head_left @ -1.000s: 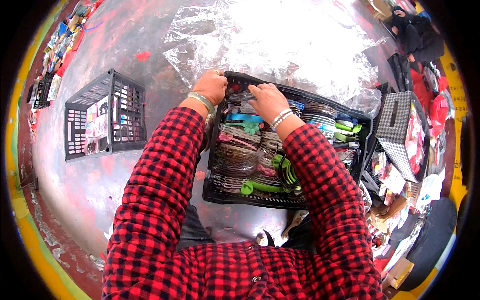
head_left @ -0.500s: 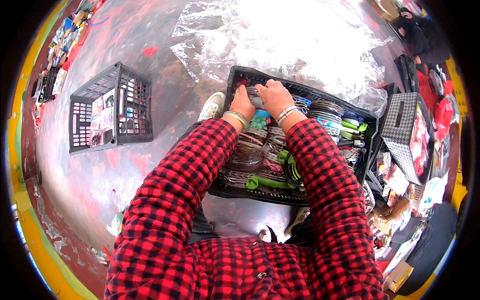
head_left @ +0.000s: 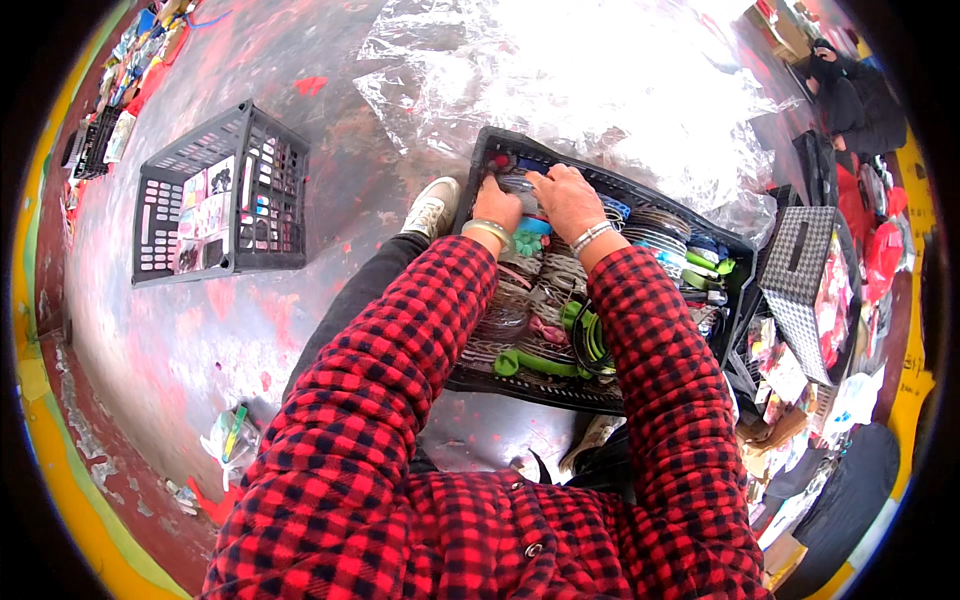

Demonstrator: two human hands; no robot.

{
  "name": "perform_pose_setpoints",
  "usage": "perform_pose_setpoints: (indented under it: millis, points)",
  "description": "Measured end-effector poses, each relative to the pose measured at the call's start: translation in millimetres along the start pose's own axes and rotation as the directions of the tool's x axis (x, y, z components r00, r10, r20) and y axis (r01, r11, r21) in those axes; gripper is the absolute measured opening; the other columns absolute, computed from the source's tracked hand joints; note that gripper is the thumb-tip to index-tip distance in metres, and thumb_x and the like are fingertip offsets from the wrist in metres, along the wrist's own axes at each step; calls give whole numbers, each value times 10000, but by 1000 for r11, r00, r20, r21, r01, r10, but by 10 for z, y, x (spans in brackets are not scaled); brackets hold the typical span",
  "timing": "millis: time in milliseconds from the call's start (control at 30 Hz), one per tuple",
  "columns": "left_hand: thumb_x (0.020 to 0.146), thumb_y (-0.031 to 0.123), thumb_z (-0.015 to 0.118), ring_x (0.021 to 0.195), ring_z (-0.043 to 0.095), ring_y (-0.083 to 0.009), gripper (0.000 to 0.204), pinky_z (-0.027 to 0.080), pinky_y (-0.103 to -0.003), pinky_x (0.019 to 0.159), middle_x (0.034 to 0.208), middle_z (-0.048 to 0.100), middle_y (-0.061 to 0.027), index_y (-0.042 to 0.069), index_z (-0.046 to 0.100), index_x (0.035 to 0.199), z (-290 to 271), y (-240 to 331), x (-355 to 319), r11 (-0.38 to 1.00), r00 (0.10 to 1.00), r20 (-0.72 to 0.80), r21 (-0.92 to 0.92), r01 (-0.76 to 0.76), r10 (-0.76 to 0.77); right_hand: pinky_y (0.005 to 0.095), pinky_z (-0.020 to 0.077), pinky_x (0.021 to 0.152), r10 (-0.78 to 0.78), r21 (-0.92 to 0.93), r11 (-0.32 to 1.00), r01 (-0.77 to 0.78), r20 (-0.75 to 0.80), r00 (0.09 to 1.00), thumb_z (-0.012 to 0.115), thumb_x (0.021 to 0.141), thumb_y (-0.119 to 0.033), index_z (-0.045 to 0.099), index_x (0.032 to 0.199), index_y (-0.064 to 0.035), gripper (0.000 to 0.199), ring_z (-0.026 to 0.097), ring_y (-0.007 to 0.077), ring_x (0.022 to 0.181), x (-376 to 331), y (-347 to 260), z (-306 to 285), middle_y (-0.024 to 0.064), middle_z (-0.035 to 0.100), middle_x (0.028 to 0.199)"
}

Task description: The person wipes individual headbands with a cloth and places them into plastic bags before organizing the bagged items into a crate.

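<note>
A black plastic crate (head_left: 538, 392) stands on the floor before me, packed with rows of headbands (head_left: 503, 310). At its far left corner my left hand (head_left: 497, 208) is closed round a greyish bunch of headbands, its fingertips mostly hidden. My right hand (head_left: 566, 205) grips the same bunch from the right, fingers bent over it. Beside my left wrist lies a teal flower-shaped piece (head_left: 530, 240). Bright green bands (head_left: 545, 364) lie along the crate's near side, and a black looped band (head_left: 590, 340) stands near my right forearm.
Another black crate (head_left: 243, 190) holding packages stands at the left. Clear plastic sheeting (head_left: 420, 75) spreads beyond my crate. On the right are a houndstooth-patterned box (head_left: 800, 265) and heaped goods. A person in dark clothing (head_left: 860, 105) sits at the far right.
Both hands stay at the same corner of the crate; the left has turned, its thumb now lower, its fingers deeper among the bands. The whole view has shifted slightly.
</note>
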State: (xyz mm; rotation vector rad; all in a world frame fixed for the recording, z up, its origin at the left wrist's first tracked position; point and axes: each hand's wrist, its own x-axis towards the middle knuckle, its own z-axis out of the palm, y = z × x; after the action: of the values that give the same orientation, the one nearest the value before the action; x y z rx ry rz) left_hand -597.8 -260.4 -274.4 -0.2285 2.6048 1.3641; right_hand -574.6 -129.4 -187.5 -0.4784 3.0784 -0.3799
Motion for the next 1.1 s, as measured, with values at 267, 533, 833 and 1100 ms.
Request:
perform_pose_setpoints:
  millis: [267,533,833,1100]
  points:
    - [738,253,464,933,517,-450,614,403,-477,814,962,547,-322,2,319,1280,-46,-73,-165,1000,1000,11,5,-20,20,362,458,747,-116,-37,992,120,97,989,530,794,-141,559,1086,-142,294,510,269,901,18,-11,-50,94,515,883]
    - [782,299,460,911,529,-448,613,411,-486,788,964,544,-326,-15,295,1283,-57,-53,-442,995,997,-45,80,59,-56,336,463,779,-242,-45,966,255,193,951,630,666,-56,496,1160,-155,521,498,257,945,-69,-17,-89,78,511,922]
    - [779,297,384,867,524,-464,631,399,-482,782,897,539,-347,12,252,1327,-132,-89,-210,999,997,61,-10,-36,37,339,466,775,-82,-82,992,96,154,985,545,747,-43,522,1165,-165,436,505,260,956,43,-75,-120,102,507,915]
    - [794,297,341,865,519,-467,580,398,-490,776,893,542,-340,-6,334,1289,-60,-121,-99,1000,1000,12,-19,-21,21,350,445,779,-115,-82,988,132,184,976,491,777,-34,522,1184,-156,425,507,275,928,182,-36,-57,112,511,893]
